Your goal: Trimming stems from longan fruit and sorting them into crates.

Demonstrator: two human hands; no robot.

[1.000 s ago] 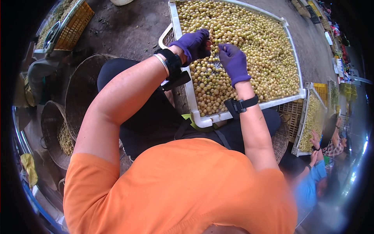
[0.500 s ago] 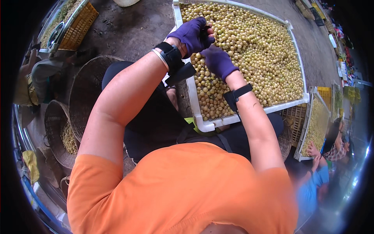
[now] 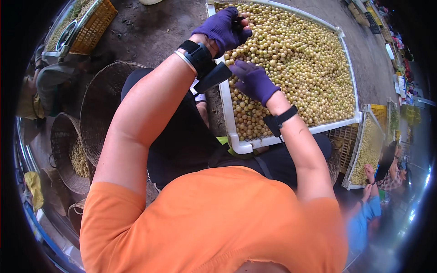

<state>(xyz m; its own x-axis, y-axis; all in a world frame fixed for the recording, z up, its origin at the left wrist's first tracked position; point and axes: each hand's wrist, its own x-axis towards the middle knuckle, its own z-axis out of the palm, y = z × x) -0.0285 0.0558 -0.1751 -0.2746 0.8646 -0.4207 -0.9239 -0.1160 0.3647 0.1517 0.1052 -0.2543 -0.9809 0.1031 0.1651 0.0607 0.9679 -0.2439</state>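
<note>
Both gloved hands now sit apart over the white tray (image 3: pixel 236 136) of yellow fruit (image 3: pixel 300 68): left hand (image 3: pixel 221 27) curled, contents hidden; right hand (image 3: pixel 252 82) loosely cupped on fruit.

Fruit (image 3: pixel 300 68) fills tray (image 3: pixel 239 146) ahead; both hands on it; woven baskets (image 3: pixel 98 113) left of tray

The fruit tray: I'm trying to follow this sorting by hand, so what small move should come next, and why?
Probably the right hand should close its fingers on a fruit or two beneath it. It lies palm down on the small yellow fruits near the white tray wall. The left hand, also gloved in purple, is curled higher up, seemingly already gripping something, though what is hidden.
</note>
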